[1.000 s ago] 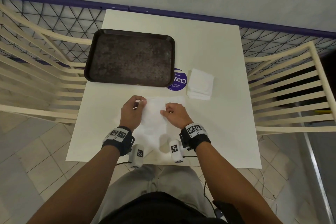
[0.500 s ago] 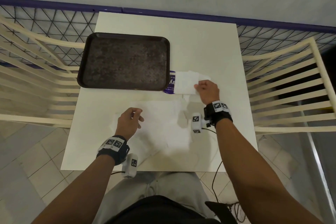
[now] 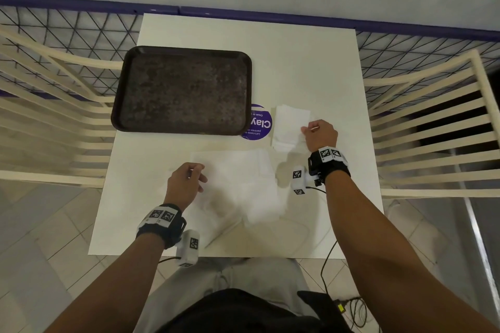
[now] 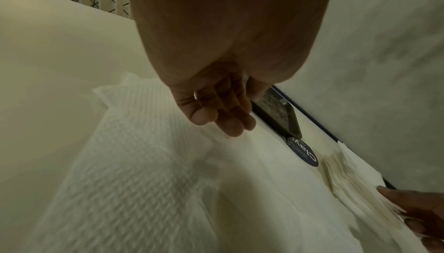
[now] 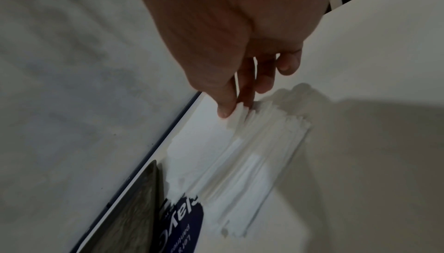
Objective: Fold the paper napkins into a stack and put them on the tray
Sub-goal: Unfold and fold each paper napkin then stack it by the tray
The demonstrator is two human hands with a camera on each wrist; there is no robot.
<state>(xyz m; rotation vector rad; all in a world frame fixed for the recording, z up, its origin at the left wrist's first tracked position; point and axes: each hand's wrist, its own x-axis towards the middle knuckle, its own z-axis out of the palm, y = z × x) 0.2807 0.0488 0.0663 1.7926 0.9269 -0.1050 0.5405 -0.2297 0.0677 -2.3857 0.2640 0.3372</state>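
The white table (image 3: 311,67) carries everything. The dark tray (image 3: 184,90), bare, lies beyond my left hand (image 3: 185,184). Unfolded paper napkins (image 3: 238,184) lie under that hand's relaxed, empty fingers (image 4: 216,116). My right hand (image 3: 322,135) pinches the near corner of the folded napkin stack (image 3: 289,127) between thumb and fingers (image 5: 225,103). Risk: pinching only the top plies would fan the stack.

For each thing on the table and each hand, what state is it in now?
tray: flat on the table, nothing on it.
folded stack: beside the tray, right of the sticker.
unfolded napkins: spread loose, overlapping.
right hand: pinches the stack's corner.
left hand: fingers relaxed above the unfolded napkins, holds nothing.
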